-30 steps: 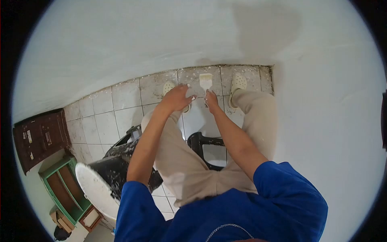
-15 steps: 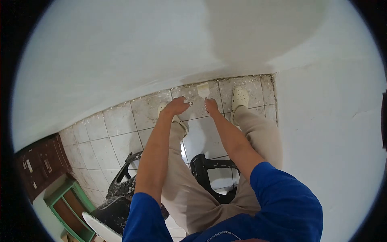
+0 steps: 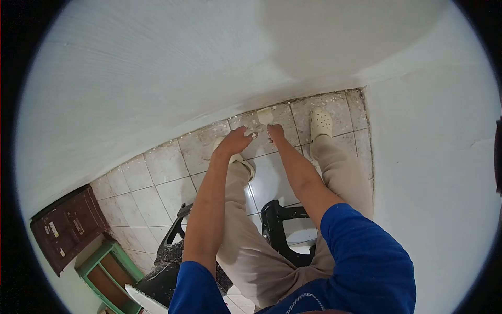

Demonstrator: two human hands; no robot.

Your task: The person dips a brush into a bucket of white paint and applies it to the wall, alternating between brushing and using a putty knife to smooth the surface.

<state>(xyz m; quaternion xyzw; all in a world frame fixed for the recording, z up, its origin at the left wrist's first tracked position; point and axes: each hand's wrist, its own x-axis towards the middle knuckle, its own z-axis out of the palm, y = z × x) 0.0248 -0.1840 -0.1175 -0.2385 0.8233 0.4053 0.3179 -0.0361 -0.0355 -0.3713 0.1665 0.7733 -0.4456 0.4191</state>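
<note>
My right hand [image 3: 275, 132] is closed around a flat, wide paintbrush [image 3: 265, 114] with pale bristles. The brush points away from me, close to the foot of the white wall [image 3: 172, 78]. To its left, my left hand [image 3: 235, 140] hovers low over the tiles with thumb and fingers apart, whitish specks on the fingertips. Beneath both hands lies the tiled floor [image 3: 266, 170], dirty and spotted with white flecks along the wall. My feet, in cream clogs [image 3: 321, 123], stand on either side of the hands.
A black plastic frame [image 3: 273, 230] shows between my legs. More black, white-spattered furniture [image 3: 170, 261] stands to my left. Farther left are a brown panel [image 3: 70, 225] and a green-framed piece [image 3: 112, 277]. Another white wall [image 3: 429, 172] closes off the right side.
The view has shifted, so floor and feet appear farther right. My left hand has come slightly nearer the brush; my right hand keeps its hold.
</note>
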